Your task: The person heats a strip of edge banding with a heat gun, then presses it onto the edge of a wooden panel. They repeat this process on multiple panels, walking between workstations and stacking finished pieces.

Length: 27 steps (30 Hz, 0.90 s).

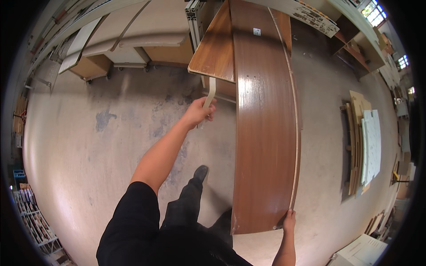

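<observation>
A long, glossy brown wooden board (266, 128) stretches away from me, its far part over a lighter brown wooden tabletop (215, 53). My right hand (289, 220) grips the board's near right corner, with its fingers partly hidden beneath the edge. Out to the left of the board, my left hand (200, 113) is closed around a pale bent bar (212, 88) that comes down from under the tabletop's near edge. A small white label (257, 32) sticks to the far part of the board.
Wheeled cabinets (128, 55) stand at the far left. On the right lie stacked flat panels and cardboard (355, 142), with a white sheet (372, 146) on them. An open wooden shelf unit (355, 48) is at the far right. A white box (359, 252) sits at the lower right.
</observation>
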Available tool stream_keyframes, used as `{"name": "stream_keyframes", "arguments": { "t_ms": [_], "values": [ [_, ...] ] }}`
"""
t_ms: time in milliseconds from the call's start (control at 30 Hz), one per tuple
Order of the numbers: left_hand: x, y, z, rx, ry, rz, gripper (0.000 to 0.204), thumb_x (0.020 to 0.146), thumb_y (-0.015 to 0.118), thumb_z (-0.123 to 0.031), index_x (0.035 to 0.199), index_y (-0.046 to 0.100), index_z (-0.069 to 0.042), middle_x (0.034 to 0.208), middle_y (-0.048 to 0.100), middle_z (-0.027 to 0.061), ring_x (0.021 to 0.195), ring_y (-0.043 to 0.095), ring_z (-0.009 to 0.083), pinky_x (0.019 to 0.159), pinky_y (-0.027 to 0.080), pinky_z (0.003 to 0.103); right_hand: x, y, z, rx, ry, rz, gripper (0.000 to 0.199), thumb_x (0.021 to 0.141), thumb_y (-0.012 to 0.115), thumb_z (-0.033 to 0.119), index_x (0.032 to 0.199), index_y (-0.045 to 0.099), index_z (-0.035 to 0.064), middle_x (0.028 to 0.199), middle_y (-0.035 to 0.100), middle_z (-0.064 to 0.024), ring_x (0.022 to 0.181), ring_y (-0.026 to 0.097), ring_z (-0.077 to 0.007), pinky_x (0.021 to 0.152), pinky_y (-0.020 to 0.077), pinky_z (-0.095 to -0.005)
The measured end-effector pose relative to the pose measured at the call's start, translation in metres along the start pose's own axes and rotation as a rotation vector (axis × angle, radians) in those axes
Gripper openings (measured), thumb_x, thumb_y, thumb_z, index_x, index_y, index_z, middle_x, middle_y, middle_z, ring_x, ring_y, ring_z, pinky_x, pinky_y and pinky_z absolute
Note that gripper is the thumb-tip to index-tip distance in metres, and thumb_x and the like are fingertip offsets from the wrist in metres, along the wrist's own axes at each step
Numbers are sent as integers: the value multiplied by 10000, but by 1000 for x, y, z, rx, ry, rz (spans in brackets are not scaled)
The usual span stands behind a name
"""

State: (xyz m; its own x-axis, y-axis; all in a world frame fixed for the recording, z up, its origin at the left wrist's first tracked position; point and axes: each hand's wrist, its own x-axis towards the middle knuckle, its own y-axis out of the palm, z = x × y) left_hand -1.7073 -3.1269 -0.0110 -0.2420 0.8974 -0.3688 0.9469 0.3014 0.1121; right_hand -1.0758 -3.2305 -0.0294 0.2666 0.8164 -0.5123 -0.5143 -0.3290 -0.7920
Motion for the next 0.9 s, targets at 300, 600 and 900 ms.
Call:
{"name": "stream_keyframes", "arguments": {
  "t_ms": [300, 600, 900],
  "values": [
    [180, -57, -35, 140, 89, -187, 459, 861, 531, 47, 1317, 501, 0, 973, 629, 83, 883, 659, 203, 717, 553, 345, -5, 5, 29, -21, 53, -49, 560, 1020, 384, 480, 1211, 548, -20, 1116, 636, -301, 1089, 595, -445, 926, 456, -460],
    [105, -5, 28, 152, 312, -586, 160, 895, 621, -133, 1008, 634, -19, 847, 625, 61, 825, 596, 183, 772, 482, 305, 54, -16, 85, 254, -38, 150, 510, 1040, 351, 411, 1136, 592, -28, 1177, 636, -248, 1161, 567, -405, 927, 448, -466],
    [109, 112, 48, -573, -169, -162, 294, 972, 616, -237, 1099, 626, 28, 999, 680, 121, 871, 634, 199, 752, 505, 351, 131, 17, 207, -15, -157, -139, 641, 1041, 305, 458, 1053, 671, -68, 1100, 632, -327, 1094, 589, -465, 929, 449, -507]
  ]
}}
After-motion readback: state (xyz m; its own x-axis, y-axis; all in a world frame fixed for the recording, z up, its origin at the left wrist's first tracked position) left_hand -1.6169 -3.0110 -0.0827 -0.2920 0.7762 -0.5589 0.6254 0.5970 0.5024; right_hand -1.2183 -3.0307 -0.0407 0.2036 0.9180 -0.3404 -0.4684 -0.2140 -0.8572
